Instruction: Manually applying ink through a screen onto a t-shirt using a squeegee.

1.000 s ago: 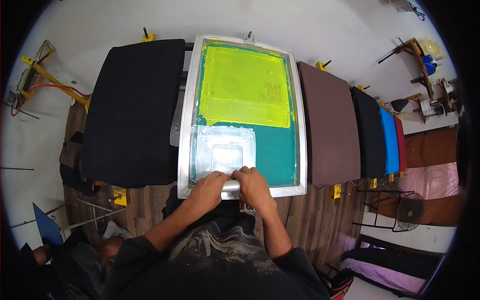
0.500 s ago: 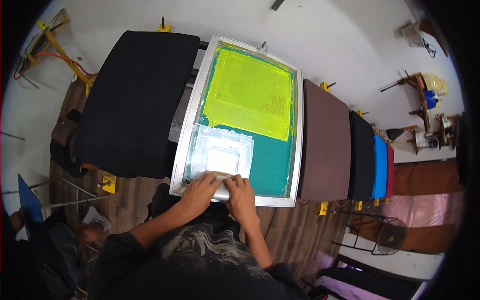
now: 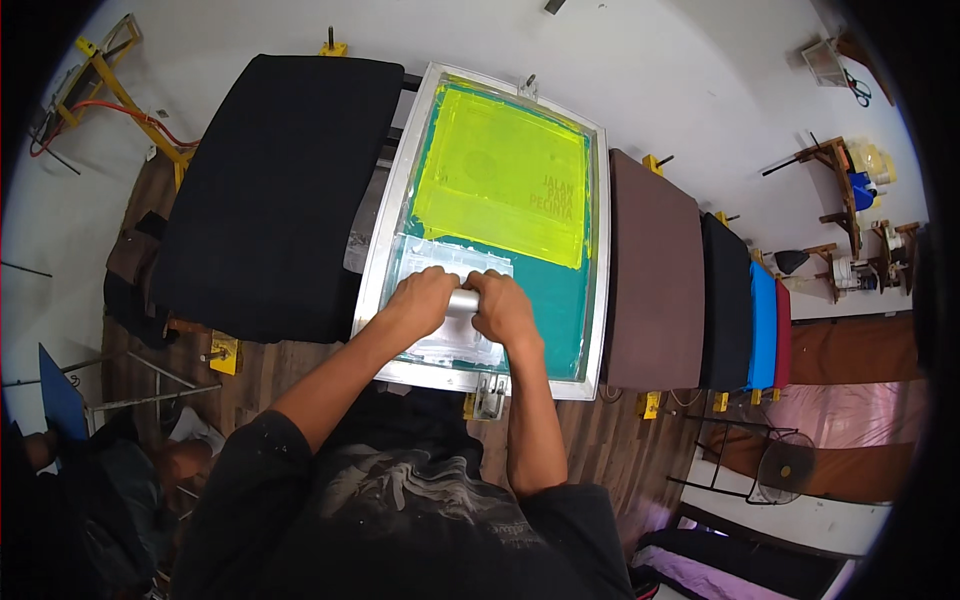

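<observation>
Bar [image 3: 462, 301], silver and rounded, is gripped by both fists: left hand [image 3: 424, 302] curled around its left end, right hand [image 3: 503, 308] closed around its right end, a short bare length showing between them. Directly beneath the grip lies a shiny pale patch [image 3: 445, 350], spreading both ahead of the hands and back toward the body. Around it all runs a metal frame [image 3: 402, 190], tilted slightly, its near edge just behind the grip. Ahead of the fists, inside the frame, is a bright yellow patch [image 3: 500, 160]; green mesh [image 3: 558, 330] shows to their right. Behind the right hand, a metal clamp [image 3: 490, 397] sits at the near edge. Left of the grip, outside the frame, stands a board in black cloth [image 3: 285, 200]; right of it, a brown board [image 3: 655, 280].
</observation>
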Motion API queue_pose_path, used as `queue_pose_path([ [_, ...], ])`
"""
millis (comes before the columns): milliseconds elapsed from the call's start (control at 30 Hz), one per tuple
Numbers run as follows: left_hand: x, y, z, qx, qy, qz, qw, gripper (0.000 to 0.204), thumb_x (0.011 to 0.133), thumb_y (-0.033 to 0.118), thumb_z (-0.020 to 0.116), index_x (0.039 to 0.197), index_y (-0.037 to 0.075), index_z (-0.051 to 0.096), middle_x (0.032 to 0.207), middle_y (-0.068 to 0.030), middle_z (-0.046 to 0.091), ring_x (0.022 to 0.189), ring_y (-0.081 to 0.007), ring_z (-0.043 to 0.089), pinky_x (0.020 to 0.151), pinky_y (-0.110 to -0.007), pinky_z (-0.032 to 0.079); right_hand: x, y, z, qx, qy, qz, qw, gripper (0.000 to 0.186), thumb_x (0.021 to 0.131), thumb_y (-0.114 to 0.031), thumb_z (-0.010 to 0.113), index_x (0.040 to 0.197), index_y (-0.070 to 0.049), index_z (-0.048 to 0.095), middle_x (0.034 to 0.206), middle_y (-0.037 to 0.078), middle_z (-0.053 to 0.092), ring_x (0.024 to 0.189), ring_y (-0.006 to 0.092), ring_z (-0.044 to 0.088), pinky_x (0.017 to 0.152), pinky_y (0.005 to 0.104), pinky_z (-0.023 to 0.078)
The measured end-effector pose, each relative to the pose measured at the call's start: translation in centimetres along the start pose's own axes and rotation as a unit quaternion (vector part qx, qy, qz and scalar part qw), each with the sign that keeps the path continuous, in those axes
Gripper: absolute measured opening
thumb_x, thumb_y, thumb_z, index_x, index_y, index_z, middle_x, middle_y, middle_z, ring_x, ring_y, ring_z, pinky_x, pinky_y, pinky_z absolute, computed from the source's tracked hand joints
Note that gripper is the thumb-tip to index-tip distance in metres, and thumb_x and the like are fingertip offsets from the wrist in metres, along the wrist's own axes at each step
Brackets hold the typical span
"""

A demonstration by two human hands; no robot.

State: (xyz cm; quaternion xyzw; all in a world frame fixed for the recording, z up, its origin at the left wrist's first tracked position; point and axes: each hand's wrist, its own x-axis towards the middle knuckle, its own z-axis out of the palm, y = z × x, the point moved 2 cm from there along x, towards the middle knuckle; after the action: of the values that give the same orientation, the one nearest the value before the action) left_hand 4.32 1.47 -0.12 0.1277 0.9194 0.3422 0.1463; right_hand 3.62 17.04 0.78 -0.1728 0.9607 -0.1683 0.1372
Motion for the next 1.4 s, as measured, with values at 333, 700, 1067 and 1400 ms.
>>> queue_pose_path([
  [333,-7.2,0.1,2.5,-0.018,-0.036,0.070,0.997,0.029,0.077,-0.007,0.060,0.104,0.001,0.067,0.097,-0.0205,0.064,0.093,-0.0411,0.064,0.080,-0.048,0.053,-6.8,-2.8,0.7,0.056,-0.025,0.019,0.998,0.035,0.063,0.002,0.067,0.097,-0.006,0.070,0.092,0.017,0.066,0.090,0.0386,0.063,0.080,0.0469,0.052],
  [700,0.4,-0.8,0.5,0.014,0.010,0.052,0.998,0.024,0.080,-0.007,0.057,0.099,0.002,0.068,0.096,-0.0229,0.066,0.091,-0.0419,0.066,0.080,-0.048,0.054,0.6,-0.1,-0.9,0.002,-0.002,0.037,0.999,0.035,0.067,-0.001,0.068,0.100,-0.011,0.069,0.094,0.015,0.068,0.091,0.0380,0.065,0.078,0.0474,0.053],
  [1067,-6.2,-0.1,2.3,-0.021,-0.034,0.083,0.996,0.033,0.075,-0.008,0.061,0.106,0.001,0.068,0.097,-0.0229,0.064,0.092,-0.0424,0.065,0.082,-0.049,0.053,-6.3,-2.3,1.4,0.073,0.022,0.054,0.996,0.035,0.061,0.002,0.070,0.095,-0.006,0.071,0.092,0.017,0.067,0.090,0.0390,0.063,0.081,0.0466,0.052],
  [1400,0.6,-0.6,-1.2,0.026,-0.059,0.058,0.996,0.033,0.073,-0.006,0.062,0.104,0.003,0.071,0.096,-0.0245,0.069,0.093,-0.0412,0.068,0.083,-0.046,0.055,0.5,-1.5,-1.4,-0.034,-0.042,0.090,0.994,0.028,0.074,-0.008,0.070,0.100,-0.019,0.072,0.099,0.009,0.073,0.097,0.0297,0.070,0.080,0.0465,0.055],
])
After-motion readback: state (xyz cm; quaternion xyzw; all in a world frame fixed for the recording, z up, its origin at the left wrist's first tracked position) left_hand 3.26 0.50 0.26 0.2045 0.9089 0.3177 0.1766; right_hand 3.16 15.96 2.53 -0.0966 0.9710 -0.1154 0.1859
